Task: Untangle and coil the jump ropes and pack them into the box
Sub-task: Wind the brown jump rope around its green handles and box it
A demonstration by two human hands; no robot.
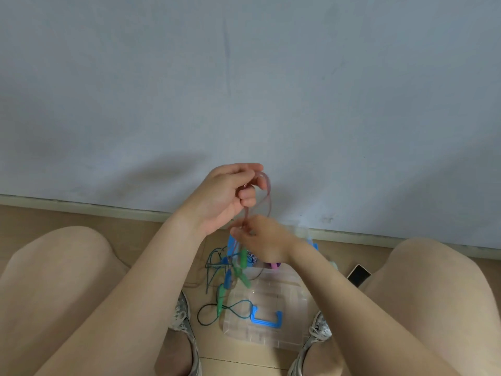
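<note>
1. The left hand (pixel 230 196) is being held up high with its fingers curled round a loop of the pinkish translucent jump rope (pixel 267 185). I'm guessing that height is letting the rest of the rope hang free, so the kinks are showing.
2. The right hand (pixel 260 238) is sitting just below it, pinching the same rope between thumb and fingertips where the strands are meeting. It looks like it's guiding the next turn of the coil, or working a snag loose. It's blurry there, so I can't say which.
3. The rope's tail is dropping down into the tangle of other ropes (pixel 230 278) on the floor (pixel 81 215). That's green handles (pixel 244 260) and a teal cord (pixel 238 305) all mixed up, so this one isn't fully free yet.
4. The clear box (pixel 305 236) is sitting by the wall, mostly hidden behind the right hand. Its lid (pixel 273 294), with the blue carry handle (pixel 267 320), is lying flat between the shoes, presumably parked there so the box is staying open for packing.
5. A phone (pixel 359 275) is lying off to the right, out of the way.
</note>
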